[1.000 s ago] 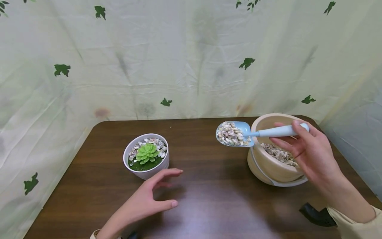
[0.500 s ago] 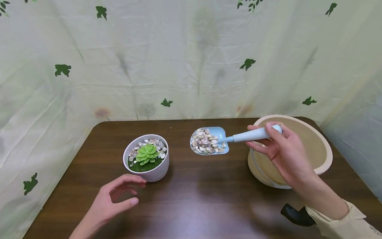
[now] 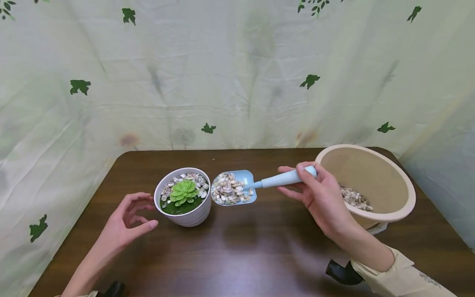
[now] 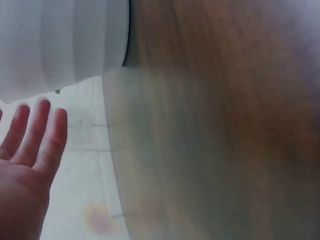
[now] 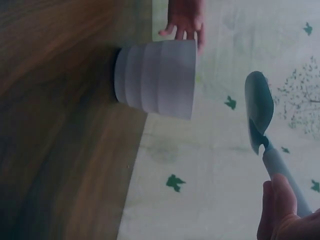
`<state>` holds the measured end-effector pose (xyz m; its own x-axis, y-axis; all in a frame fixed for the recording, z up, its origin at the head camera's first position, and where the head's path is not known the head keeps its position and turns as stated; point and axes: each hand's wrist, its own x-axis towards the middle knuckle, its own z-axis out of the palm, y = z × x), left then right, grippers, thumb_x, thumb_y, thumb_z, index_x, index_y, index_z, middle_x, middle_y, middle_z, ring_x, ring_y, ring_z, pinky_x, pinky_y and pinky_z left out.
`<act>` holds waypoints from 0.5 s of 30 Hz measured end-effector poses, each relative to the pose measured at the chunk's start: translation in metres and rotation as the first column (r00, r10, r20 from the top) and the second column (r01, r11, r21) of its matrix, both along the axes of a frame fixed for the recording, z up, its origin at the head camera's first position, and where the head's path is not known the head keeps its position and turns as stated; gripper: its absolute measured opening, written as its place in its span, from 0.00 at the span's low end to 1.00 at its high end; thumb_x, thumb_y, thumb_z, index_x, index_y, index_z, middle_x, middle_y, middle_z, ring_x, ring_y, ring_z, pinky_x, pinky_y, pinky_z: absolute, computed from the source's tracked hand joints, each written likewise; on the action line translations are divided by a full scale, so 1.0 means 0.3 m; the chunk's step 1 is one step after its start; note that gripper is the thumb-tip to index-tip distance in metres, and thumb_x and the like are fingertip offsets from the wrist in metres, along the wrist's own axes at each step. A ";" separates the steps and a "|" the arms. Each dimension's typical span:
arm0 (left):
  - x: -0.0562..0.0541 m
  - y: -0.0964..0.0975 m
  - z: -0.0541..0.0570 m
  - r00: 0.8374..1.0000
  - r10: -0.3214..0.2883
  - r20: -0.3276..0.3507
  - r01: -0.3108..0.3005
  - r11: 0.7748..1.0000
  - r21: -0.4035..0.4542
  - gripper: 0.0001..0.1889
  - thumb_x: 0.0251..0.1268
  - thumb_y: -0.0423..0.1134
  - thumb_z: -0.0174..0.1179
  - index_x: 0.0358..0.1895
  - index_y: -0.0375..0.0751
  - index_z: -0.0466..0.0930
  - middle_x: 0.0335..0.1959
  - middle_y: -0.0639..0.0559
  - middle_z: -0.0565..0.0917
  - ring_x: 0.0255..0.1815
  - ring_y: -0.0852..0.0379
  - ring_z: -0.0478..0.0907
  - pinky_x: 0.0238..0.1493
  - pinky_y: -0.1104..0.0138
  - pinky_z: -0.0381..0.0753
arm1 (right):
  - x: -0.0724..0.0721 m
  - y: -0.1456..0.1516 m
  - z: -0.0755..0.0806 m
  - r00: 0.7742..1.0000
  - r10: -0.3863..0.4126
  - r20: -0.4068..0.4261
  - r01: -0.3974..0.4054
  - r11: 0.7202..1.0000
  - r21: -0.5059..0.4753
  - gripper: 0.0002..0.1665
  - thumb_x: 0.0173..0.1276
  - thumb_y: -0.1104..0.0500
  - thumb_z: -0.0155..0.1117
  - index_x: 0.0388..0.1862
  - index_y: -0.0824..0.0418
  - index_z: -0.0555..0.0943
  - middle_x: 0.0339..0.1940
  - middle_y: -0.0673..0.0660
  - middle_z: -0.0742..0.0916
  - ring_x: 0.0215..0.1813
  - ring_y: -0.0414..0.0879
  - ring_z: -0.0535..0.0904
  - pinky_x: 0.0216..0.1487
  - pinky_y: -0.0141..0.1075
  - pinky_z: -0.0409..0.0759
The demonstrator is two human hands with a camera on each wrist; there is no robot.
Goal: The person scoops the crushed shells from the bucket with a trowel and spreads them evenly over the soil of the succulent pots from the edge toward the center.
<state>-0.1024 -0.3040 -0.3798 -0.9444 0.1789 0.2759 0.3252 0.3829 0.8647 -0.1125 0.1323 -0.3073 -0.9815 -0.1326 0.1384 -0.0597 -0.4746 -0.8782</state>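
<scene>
Behind everything we see a pale leaf-patterned cloth (image 3: pixel 222 74), from 9 through 12 to 3 o'clock, and before it a brown table (image 3: pixel 237 264). On the table a beige bucket (image 3: pixel 386 177) stands at 3 o'clock of the white pot (image 3: pixel 193 217), well apart. We find shells (image 3: pixel 355 199) at 7 o'clock inside the bucket only in the head view, where the right hand (image 3: pixel 323 196) and wrist stand before its near wall. The right hand pinches the handle of a blue scoop (image 3: pixel 274 180); the left hand (image 3: pixel 119 225), at 8 o'clock of the pot, has fingers loosely apart, though we cannot tell whether they touch it. Both wrist views show the pot's ribbed side but hide its contents. From the head view the scoop seems to meet the rim at 3 o'clock; the right wrist view shows its underside, raised above the rim and apart. A black fitting (image 3: pixel 345 273) sits beside the right sleeve (image 3: pixel 393 268). A green succulent (image 3: pixel 183 192) fills the pot's middle, and shells lie around it and heap the scoop
</scene>
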 end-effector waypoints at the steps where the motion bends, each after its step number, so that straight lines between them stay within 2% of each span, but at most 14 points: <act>1: -0.016 0.003 -0.002 1.000 -0.013 0.009 0.013 1.000 0.007 0.36 0.56 0.22 0.67 0.68 0.38 0.62 0.59 0.47 0.74 0.55 0.60 0.75 0.44 0.71 0.77 | 0.000 -0.010 -0.007 1.000 -0.001 0.006 0.001 1.000 0.010 0.09 0.78 0.59 0.54 0.44 0.65 0.70 0.49 0.64 0.85 0.53 0.55 0.83 0.53 0.53 0.76; 5: -0.077 0.012 0.001 0.992 -0.108 0.068 0.107 0.994 0.024 0.48 0.55 0.23 0.67 0.77 0.48 0.50 0.70 0.44 0.61 0.63 0.67 0.66 0.51 0.74 0.73 | -0.002 -0.045 -0.035 0.999 -0.007 0.032 0.006 1.000 0.025 0.12 0.77 0.58 0.56 0.46 0.66 0.67 0.51 0.66 0.85 0.53 0.56 0.83 0.53 0.53 0.76; 8: -0.114 0.019 0.009 0.974 -0.195 0.112 0.190 0.981 0.048 0.54 0.53 0.23 0.68 0.79 0.52 0.43 0.74 0.39 0.52 0.67 0.70 0.60 0.56 0.77 0.68 | -0.007 -0.068 -0.056 0.999 -0.017 0.051 0.016 1.000 0.017 0.13 0.76 0.58 0.56 0.47 0.66 0.66 0.52 0.67 0.84 0.53 0.57 0.83 0.53 0.53 0.76; 10: -0.136 0.027 0.015 0.963 -0.242 0.118 0.235 0.970 0.066 0.56 0.51 0.22 0.68 0.79 0.51 0.41 0.76 0.37 0.48 0.69 0.67 0.58 0.57 0.78 0.65 | -0.010 -0.081 -0.069 0.998 -0.030 0.059 0.030 0.999 0.011 0.13 0.76 0.58 0.57 0.48 0.66 0.66 0.52 0.67 0.84 0.53 0.56 0.82 0.53 0.52 0.76; 13: -0.164 0.039 0.023 0.955 -0.272 0.122 0.266 0.962 0.061 0.57 0.49 0.23 0.69 0.79 0.51 0.42 0.77 0.40 0.48 0.69 0.63 0.57 0.57 0.77 0.66 | -0.018 -0.099 -0.089 0.997 -0.052 0.055 0.052 0.999 0.004 0.13 0.76 0.59 0.56 0.48 0.66 0.66 0.53 0.68 0.83 0.54 0.56 0.82 0.54 0.53 0.76; 15: -0.176 0.044 0.029 0.957 -0.263 0.124 0.262 0.965 0.029 0.57 0.48 0.25 0.70 0.79 0.53 0.44 0.76 0.42 0.51 0.67 0.61 0.59 0.56 0.77 0.67 | -0.025 -0.111 -0.100 0.996 -0.068 0.051 0.068 0.998 -0.005 0.12 0.76 0.60 0.57 0.48 0.66 0.67 0.53 0.68 0.83 0.54 0.56 0.82 0.54 0.53 0.76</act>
<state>-0.1551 -0.2907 -0.3712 -0.8918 0.4226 0.1616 0.3012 0.2881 0.9090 -0.1198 0.0989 -0.3374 -0.9940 -0.0645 0.0883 -0.0471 -0.4766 -0.8779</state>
